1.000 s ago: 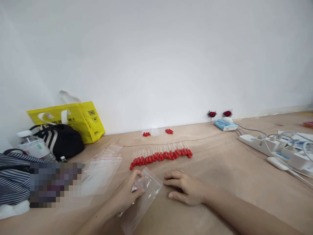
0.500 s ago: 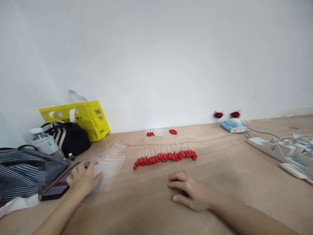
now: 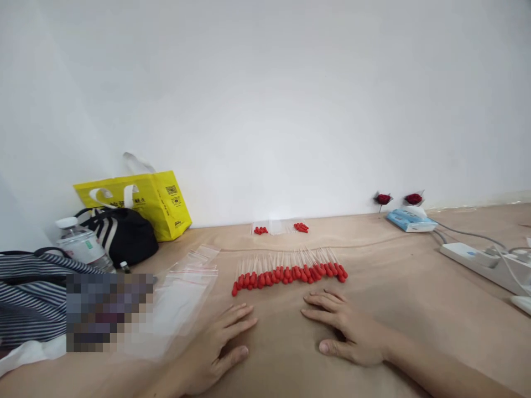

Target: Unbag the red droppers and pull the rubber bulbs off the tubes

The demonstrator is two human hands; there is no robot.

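Observation:
A row of droppers with red rubber bulbs and thin clear tubes lies on the brown table, bulbs toward me. My left hand rests in front of the row's left end, fingers spread and nothing in them. To its left are clear zip bags with red seal lines, overlapping one another. Nearer the row's right end, my right hand lies on the table with its fingers apart, also holding nothing. By the wall, clear bags hold two small groups of red bulbs.
On the left stand a yellow bag, a black bag, a water bottle and a striped bag. On the right are a blue tissue pack, two dark red flowers and a white power strip with cables.
My left hand has moved right, off the phone and zip bags, to a spot in front of the droppers. My right hand stays near the row. The view has shifted slightly.

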